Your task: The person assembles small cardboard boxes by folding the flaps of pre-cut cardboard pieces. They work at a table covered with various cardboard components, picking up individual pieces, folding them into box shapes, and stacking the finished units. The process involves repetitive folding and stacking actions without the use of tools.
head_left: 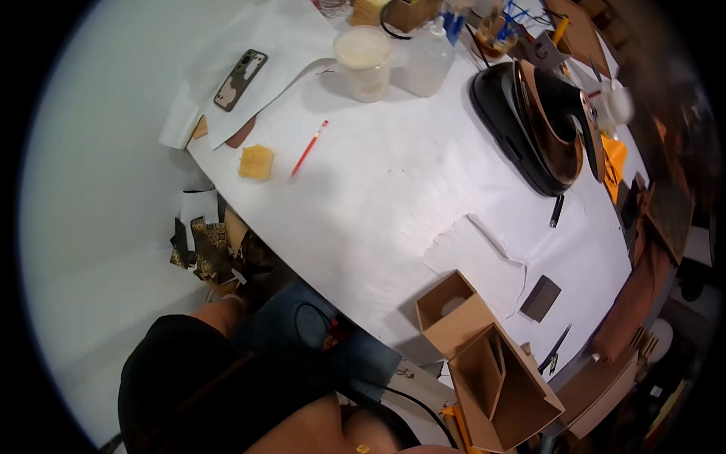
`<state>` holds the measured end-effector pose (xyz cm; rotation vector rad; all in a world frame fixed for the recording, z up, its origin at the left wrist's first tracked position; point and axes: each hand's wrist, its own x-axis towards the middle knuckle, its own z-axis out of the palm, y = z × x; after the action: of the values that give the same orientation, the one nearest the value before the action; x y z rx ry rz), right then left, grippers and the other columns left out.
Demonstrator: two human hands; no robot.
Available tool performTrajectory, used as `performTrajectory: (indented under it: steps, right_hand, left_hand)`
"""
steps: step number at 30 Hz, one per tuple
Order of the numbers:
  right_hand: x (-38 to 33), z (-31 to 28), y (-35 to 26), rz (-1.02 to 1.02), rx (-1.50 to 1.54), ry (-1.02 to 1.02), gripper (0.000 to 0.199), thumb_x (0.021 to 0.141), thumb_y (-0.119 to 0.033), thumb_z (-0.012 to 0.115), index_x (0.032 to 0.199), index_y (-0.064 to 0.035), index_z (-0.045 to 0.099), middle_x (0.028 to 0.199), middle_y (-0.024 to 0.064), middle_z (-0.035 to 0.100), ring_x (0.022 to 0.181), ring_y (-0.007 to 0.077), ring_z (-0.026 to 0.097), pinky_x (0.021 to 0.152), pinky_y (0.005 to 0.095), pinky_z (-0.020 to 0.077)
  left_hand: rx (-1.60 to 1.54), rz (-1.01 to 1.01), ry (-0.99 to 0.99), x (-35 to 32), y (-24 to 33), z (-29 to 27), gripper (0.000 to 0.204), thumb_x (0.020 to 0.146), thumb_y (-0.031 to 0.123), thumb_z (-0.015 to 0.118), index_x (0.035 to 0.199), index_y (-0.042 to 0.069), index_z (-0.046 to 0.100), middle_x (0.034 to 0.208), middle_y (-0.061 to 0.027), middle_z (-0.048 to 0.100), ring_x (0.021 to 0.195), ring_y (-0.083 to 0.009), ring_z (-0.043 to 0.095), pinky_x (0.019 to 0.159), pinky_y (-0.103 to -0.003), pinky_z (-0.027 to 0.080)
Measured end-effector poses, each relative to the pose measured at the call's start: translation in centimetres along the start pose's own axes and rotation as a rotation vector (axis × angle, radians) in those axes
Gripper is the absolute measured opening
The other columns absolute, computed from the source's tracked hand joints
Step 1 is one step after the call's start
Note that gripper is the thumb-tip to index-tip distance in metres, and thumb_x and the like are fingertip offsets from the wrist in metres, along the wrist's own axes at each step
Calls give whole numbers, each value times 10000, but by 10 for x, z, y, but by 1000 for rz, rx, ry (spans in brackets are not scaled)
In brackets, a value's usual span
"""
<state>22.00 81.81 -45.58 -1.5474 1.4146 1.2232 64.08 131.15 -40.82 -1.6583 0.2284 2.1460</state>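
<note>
Only bare skin shows at the lower edge, close to my body. The left lobe looks like my left hand [302,431] and the right lobe like my right hand [378,435], which has a small gold spot on it. No fingers are visible and neither touches the table. Nearest to them are two open brown cardboard boxes, one small [454,310] and one larger and tilted [503,386], at the near edge of the white table [378,189]. My black shorts [174,378] and a knee [227,310] are at lower left.
On the table are a red pencil [308,149], a yellow sponge [256,162], a phone in a camouflage case [240,79], a lidded tub [364,62], a translucent bottle [429,57], a black leather piece with a brown strap [529,129], a black pen [556,210], torn paper [476,257] and a dark square [541,298]. Scraps [200,246] lie on the floor.
</note>
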Motion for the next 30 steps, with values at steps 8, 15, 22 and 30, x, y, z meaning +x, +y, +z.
performTrajectory:
  steps: [8, 15, 22, 30]
  right_hand:
    - [55, 35, 70, -123, -67, 166, 501, 1026, -426, 421, 1165, 13, 619, 940, 247, 676, 794, 408, 650, 711, 481, 526]
    - [30, 27, -48, -303, 505, 764, 460, 1009, -335, 444, 932, 60, 667, 928, 287, 673, 940, 471, 630, 827, 492, 485]
    - [-17, 16, -50, -458, -161, 663, 402, 977, -288, 464, 926, 48, 678, 951, 281, 672, 896, 452, 643, 834, 504, 513]
    - [-205, -152, -137, -982, 310, 1409, 338, 919, -288, 651, 1053, 22, 652, 988, 177, 668, 922, 300, 639, 841, 378, 494]
  left_hand:
    - [-98, 245, 513, 17, 24, -21, 400, 979, 289, 520, 1284, 34, 565, 1262, -223, 587, 1086, -364, 602, 862, -472, 489]
    - [-822, 331, 1381, 88, 27, -25, 415, 959, 327, 528, 920, -59, 676, 838, -308, 637, 845, -466, 618, 783, -471, 486]
    - [-862, 492, 1405, 73, 27, -3, 431, 950, 327, 511, 930, -77, 659, 886, -311, 642, 871, -491, 606, 790, -470, 480]
    - [-456, 282, 1299, 53, 15, 2, 487, 924, 397, 582, 1114, -49, 630, 1137, -276, 631, 1054, -450, 601, 927, -489, 481]
